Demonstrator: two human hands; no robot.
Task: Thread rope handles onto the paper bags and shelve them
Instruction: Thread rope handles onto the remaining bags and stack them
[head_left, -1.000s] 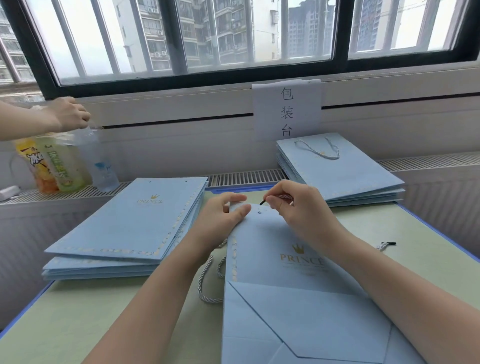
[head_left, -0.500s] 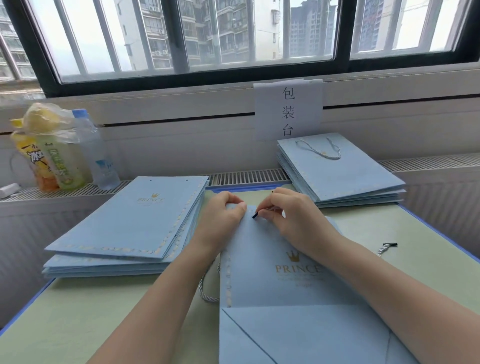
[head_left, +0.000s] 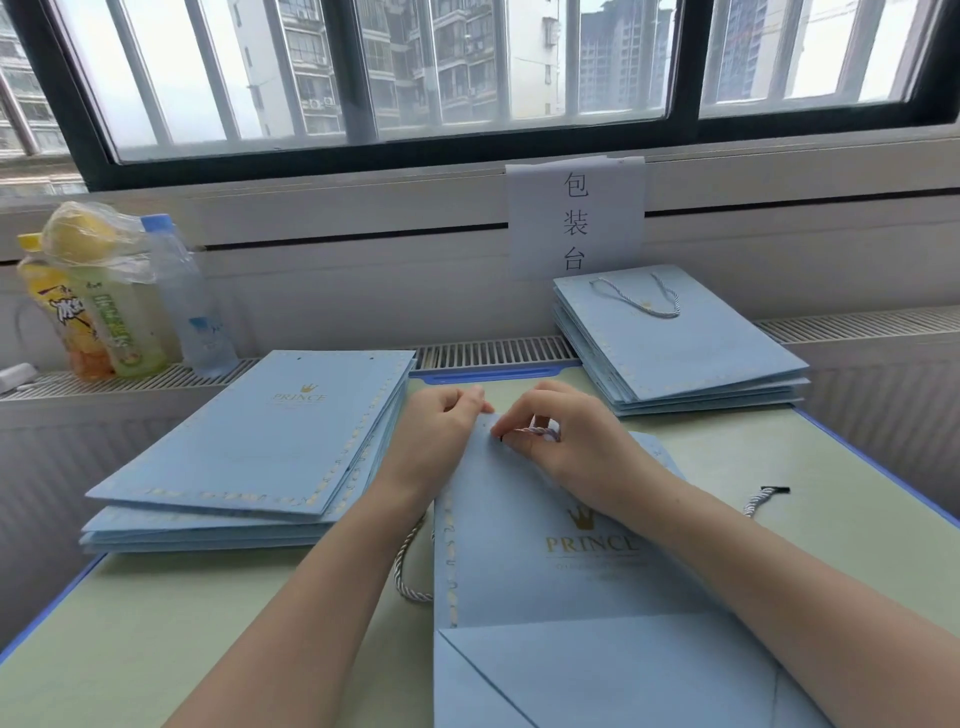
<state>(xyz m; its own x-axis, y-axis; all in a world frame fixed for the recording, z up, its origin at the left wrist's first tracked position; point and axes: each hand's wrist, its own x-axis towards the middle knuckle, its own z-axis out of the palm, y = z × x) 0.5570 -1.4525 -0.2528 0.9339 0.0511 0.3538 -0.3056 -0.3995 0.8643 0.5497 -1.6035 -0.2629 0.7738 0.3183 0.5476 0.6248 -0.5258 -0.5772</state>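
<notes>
A pale blue paper bag (head_left: 524, 519) lies flat on the green table (head_left: 156, 649) in front of the person, its top edge away from them. The left hand (head_left: 441, 431) pinches that top edge with curled fingers, steadying it. The right hand (head_left: 561, 441) holds the twisted rope handle (head_left: 543, 432) close behind its dark tip (head_left: 501, 439), which sits right at the paper near the top edge, seemingly at a punched hole, though the hole itself is hidden. More rope loops out from under the bag's left side (head_left: 410, 566), and another dark-tipped end (head_left: 763, 499) lies on the table to the right. I'd judge the bag light and stiff but easily creased, best held at the reinforced top edge; the rope is limp, so gripping it just behind the hard tip is what gives control. A stack of unthreaded bags (head_left: 260, 447) sits on the left, and a stack with handles (head_left: 675, 353) at the back right.
</notes>
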